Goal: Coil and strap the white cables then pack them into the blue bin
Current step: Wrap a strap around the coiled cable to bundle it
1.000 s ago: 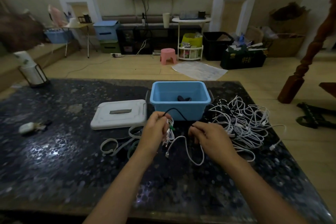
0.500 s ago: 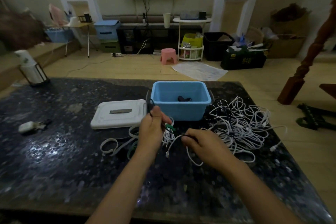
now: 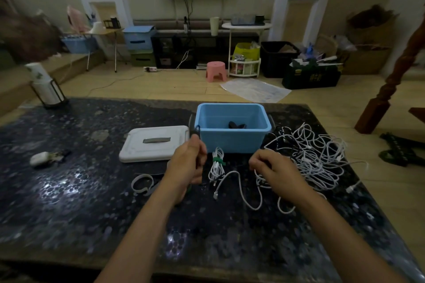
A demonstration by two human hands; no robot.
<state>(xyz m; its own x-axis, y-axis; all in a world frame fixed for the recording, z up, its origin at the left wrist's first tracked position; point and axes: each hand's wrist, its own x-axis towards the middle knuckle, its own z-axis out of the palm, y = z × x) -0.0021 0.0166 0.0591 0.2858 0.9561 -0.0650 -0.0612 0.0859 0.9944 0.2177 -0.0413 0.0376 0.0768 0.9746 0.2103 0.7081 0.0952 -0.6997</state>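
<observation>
Head view: the blue bin point(image 3: 232, 142) stands near the far edge of the desk point(image 3: 69, 202), a little right of its middle, open, with its white lid point(image 3: 154, 145) lying flat just beside it on the left. Inside the bin only one small dark thing point(image 3: 236, 125) shows on the floor; what it is cannot be told, and no white cable is in there.

Just in front of the bin lies one white coil point(image 3: 216, 165) with a green strap point(image 3: 218, 160) round its middle. One end of it trails loose toward the near edge, so the coil looks strapped but not tidy, and it is not yet packed.

The left hand point(image 3: 187, 167) hovers just left of that coil, its fingers curled together as if pinching something thin and dark; what its grip holds, if anything, I cannot tell. The right hand point(image 3: 273, 172) sits at the near side of the tangled white cables point(image 3: 315, 158), fingers curled into the strands there, seemingly gripping one.

That tangle, toward the right edge of the desk, is large and unsorted. Some pale loose straps point(image 3: 141, 182) lie left of the left hand.

By my reckoning the job has barely begun: one cable bundled, none binned, and the heap remains to coil, strap and pack.
</observation>
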